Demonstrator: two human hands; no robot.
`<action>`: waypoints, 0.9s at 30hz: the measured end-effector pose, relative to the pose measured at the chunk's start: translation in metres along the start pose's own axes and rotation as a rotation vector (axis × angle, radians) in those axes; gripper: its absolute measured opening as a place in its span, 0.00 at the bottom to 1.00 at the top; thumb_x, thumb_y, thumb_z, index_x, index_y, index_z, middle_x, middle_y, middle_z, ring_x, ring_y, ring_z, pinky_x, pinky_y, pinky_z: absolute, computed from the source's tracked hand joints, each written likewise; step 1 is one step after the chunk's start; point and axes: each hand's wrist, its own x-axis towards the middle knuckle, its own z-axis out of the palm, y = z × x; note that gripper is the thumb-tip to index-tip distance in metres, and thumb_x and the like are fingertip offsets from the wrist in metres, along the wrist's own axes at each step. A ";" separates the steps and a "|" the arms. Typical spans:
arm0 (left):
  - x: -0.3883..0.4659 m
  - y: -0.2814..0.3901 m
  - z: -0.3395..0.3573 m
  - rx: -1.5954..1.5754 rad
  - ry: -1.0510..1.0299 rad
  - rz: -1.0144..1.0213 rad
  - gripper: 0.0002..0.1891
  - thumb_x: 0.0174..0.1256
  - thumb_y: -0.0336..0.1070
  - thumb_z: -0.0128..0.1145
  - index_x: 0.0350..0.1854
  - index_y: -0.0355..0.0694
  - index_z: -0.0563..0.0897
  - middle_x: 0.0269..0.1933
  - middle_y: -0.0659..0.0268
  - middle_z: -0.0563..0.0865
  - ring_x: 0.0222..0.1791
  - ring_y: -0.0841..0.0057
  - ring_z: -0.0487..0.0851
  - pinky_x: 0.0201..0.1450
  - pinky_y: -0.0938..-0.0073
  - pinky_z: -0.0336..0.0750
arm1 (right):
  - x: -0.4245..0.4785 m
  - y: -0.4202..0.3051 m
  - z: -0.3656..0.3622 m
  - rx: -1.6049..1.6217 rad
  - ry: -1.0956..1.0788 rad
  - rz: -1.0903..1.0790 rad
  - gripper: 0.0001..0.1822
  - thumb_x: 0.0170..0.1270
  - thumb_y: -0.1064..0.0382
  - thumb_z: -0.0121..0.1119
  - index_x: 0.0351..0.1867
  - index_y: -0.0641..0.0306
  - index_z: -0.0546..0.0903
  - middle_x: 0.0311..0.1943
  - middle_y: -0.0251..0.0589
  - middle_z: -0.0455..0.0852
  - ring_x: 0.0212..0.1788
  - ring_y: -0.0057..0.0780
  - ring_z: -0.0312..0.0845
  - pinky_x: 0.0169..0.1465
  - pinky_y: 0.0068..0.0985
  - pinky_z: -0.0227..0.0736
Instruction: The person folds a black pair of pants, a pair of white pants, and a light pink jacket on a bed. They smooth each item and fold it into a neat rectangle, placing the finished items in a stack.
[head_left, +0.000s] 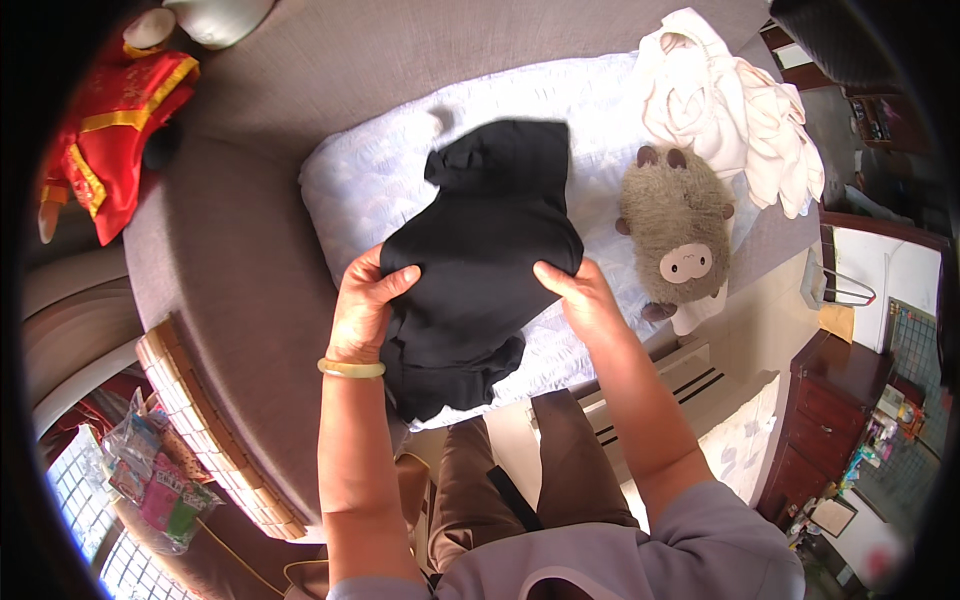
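A black cloth garment (480, 247) is stretched between my two hands, over a sofa seat. My left hand (373, 289) pinches its left edge, thumb on top and fingers underneath. On the opposite edge, my right hand (574, 289) grips the fabric in the same way. The far end of the garment is folded over, and its near end hangs in a bunch towards me. A pale, quilted seat cover (360, 180) lies beneath it. Which kind of garment it is, I cannot tell.
Right of the garment lies a brown plush toy (671, 210), with crumpled cream cloth (697, 97) beyond it. The grey sofa armrest (232, 300) rises on the left, bearing a slatted mat (217, 435). A red-and-yellow cloth item (127, 127) sits at the far left.
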 end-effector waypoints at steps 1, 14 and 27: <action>-0.006 0.014 0.008 0.003 -0.004 0.042 0.08 0.56 0.26 0.65 0.39 0.35 0.85 0.39 0.68 0.87 0.40 0.82 0.82 0.51 0.78 0.73 | -0.007 -0.016 0.008 0.005 -0.005 -0.045 0.17 0.62 0.63 0.64 0.50 0.70 0.81 0.45 0.35 0.84 0.48 0.20 0.76 0.55 0.21 0.68; -0.067 0.178 0.104 0.134 -0.159 0.438 0.08 0.61 0.25 0.60 0.42 0.33 0.83 0.39 0.66 0.87 0.39 0.81 0.82 0.49 0.79 0.73 | -0.085 -0.217 0.084 -0.224 0.047 -0.365 0.15 0.62 0.56 0.63 0.31 0.69 0.79 0.30 0.29 0.80 0.34 0.16 0.73 0.39 0.18 0.67; -0.106 0.206 0.163 0.025 -0.106 0.488 0.05 0.60 0.23 0.59 0.38 0.36 0.83 0.37 0.67 0.87 0.36 0.81 0.83 0.46 0.81 0.75 | -0.147 -0.279 0.097 -0.316 0.157 -0.484 0.14 0.60 0.61 0.65 0.38 0.72 0.80 0.33 0.36 0.83 0.35 0.22 0.77 0.40 0.22 0.71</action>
